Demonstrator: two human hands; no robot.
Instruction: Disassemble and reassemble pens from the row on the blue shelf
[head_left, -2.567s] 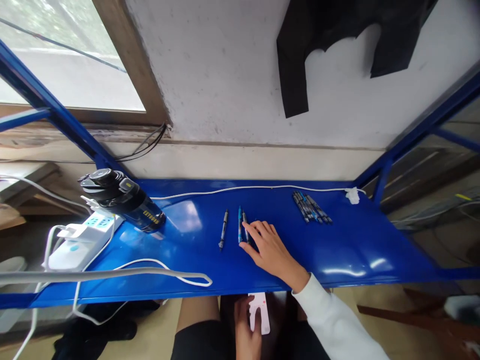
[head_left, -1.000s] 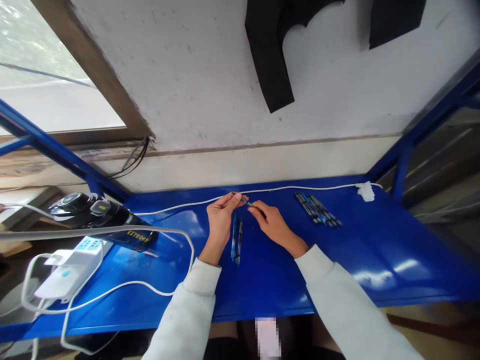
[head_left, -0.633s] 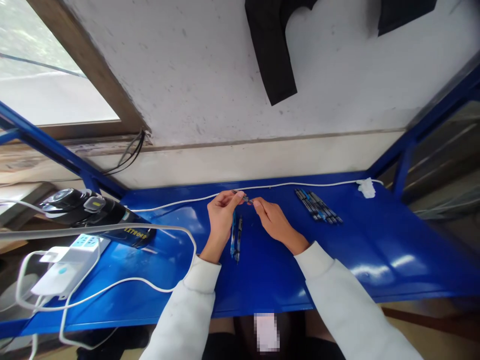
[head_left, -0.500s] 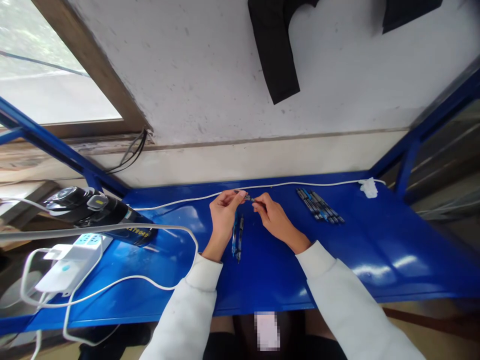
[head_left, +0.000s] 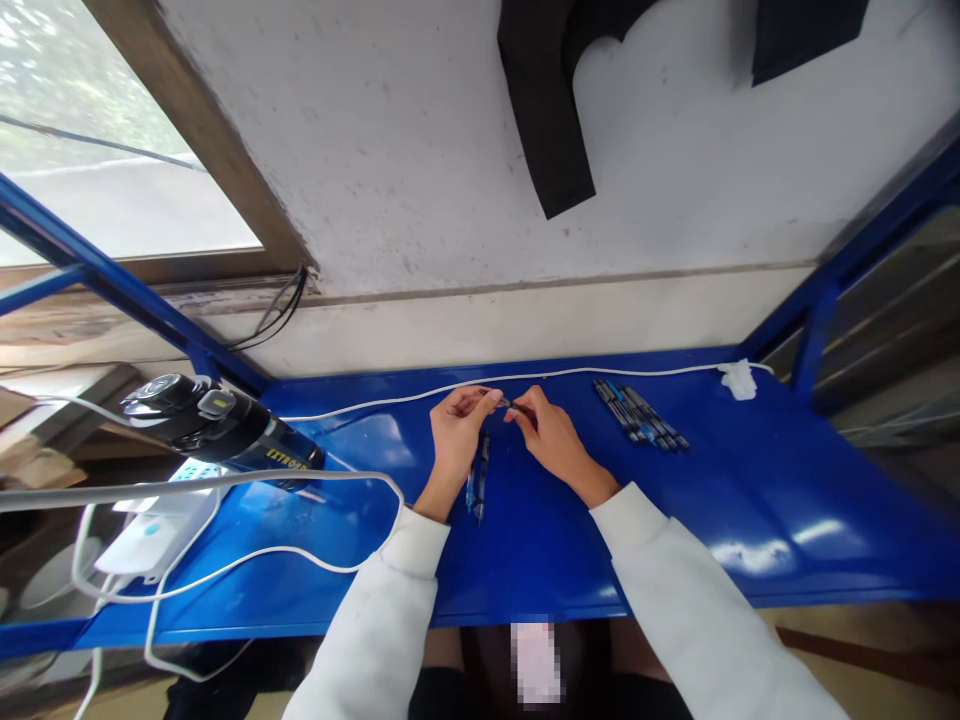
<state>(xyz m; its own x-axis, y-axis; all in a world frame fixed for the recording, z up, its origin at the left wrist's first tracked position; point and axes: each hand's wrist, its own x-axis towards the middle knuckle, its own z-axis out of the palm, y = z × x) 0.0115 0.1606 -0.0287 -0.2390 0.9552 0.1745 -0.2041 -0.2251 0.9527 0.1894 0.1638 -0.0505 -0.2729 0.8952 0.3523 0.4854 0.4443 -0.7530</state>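
Near the middle of the blue table, my left hand (head_left: 459,430) and my right hand (head_left: 551,432) meet over a dark pen (head_left: 510,404). The fingers of both hands are closed on it, one hand at each end, and much of it is hidden by them. Below my left hand lie two pens side by side, a black one (head_left: 481,480) and a blue one (head_left: 470,490) partly covered by the hand. To the right of my right hand, a row of several black and blue pens (head_left: 641,415) lies slanted on the table.
A black bottle (head_left: 247,435) leans at the left beside a white power strip (head_left: 161,525). White cables (head_left: 300,553) loop across the table's left side, and one runs along the back edge. Crumpled white tissue (head_left: 739,380) lies at the back right. Blue metal posts (head_left: 814,340) frame the table.
My left hand has come slightly nearer to my right hand, so less of the pen shows between them. The view has shifted a little to the left.
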